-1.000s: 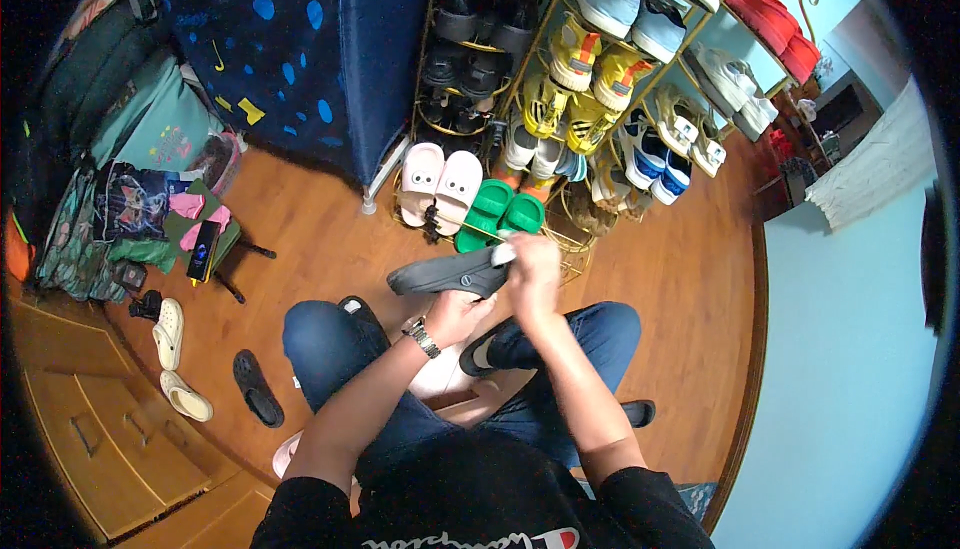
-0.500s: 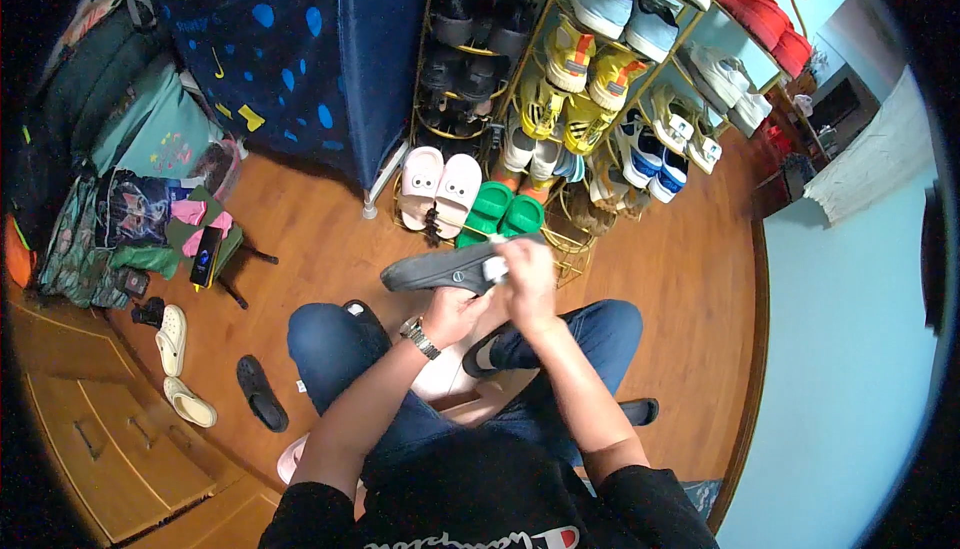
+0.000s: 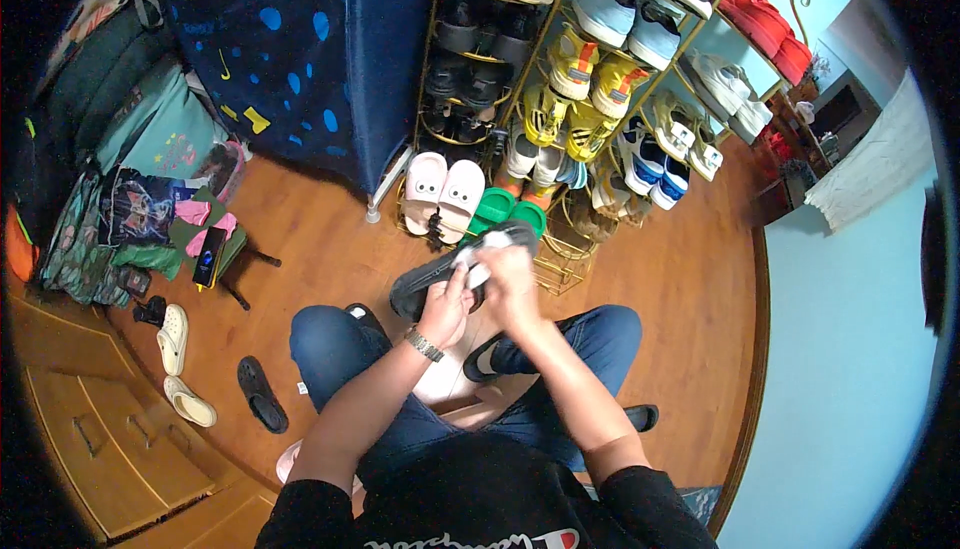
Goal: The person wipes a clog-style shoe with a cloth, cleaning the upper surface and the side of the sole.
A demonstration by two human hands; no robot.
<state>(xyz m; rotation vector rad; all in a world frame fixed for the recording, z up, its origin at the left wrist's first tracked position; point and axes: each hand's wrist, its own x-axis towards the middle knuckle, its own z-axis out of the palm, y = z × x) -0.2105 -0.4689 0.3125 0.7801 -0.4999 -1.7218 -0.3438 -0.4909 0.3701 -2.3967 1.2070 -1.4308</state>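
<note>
My left hand (image 3: 446, 315), with a metal watch on its wrist, grips a black clog (image 3: 412, 291) above my lap. The clog lies slantwise, its far end up and to the right. Against the clog's upper part my right hand (image 3: 510, 287) presses a small white wipe (image 3: 476, 273); its fingers are smeared by motion and partly hide the clog. Another black clog (image 3: 262, 395) lies alone on the floor to the left of my knee.
A gold shoe rack (image 3: 562, 274) full of shoes stands ahead, with pale pink slides (image 3: 459, 194) and green slides (image 3: 492, 207) low down. Cream clogs (image 3: 190, 402) lie at the left near a wooden cabinet (image 3: 120, 449). A small stool (image 3: 235, 249) holds a phone (image 3: 208, 256).
The held clog has turned from its side, showing its upper more, and tilted up to the right. My right hand has moved slightly down and left along it with the wipe.
</note>
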